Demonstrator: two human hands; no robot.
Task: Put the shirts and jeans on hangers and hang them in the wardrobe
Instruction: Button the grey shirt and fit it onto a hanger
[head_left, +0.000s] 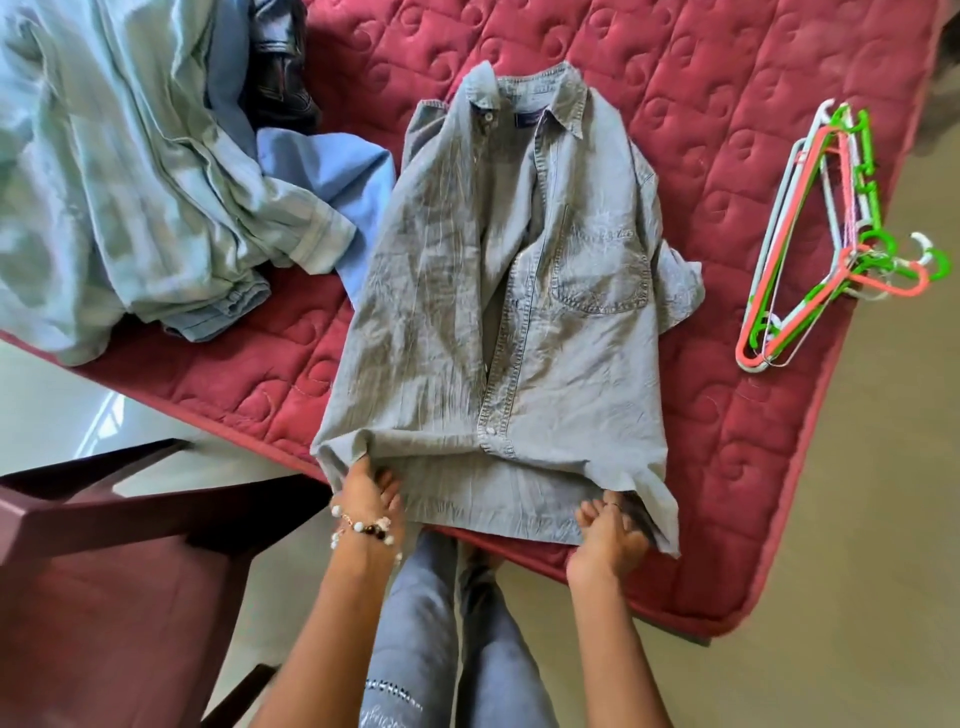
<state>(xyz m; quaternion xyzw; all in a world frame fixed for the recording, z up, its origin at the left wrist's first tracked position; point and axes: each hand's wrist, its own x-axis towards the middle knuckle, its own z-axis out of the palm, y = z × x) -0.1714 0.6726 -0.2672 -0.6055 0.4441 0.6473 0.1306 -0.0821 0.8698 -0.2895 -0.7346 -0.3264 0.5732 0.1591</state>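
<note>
- A grey denim shirt (498, 291) is laid flat, front up, on the red quilted mattress (727, 130), with the collar toward the far side and the hem overhanging the near edge; it is judged to be spread this way so that a hanger can be slid in.
- The hem's left corner is pinched by the left hand (370, 488), fingers curled round the cloth.
- The hem's right corner is gripped by the right hand (608, 535), thumb on top and fingers tucked beneath; the cloth seems to be drawn taut between the two hands to smooth it.
- A bundle of plastic hangers (826, 244) is kept near the mattress's right edge, well apart from the shirt yet probably within reach.
- A heap of unsorted clothes (130, 171) is left at the far left corner, waiting.
- No wardrobe is in view.
</note>
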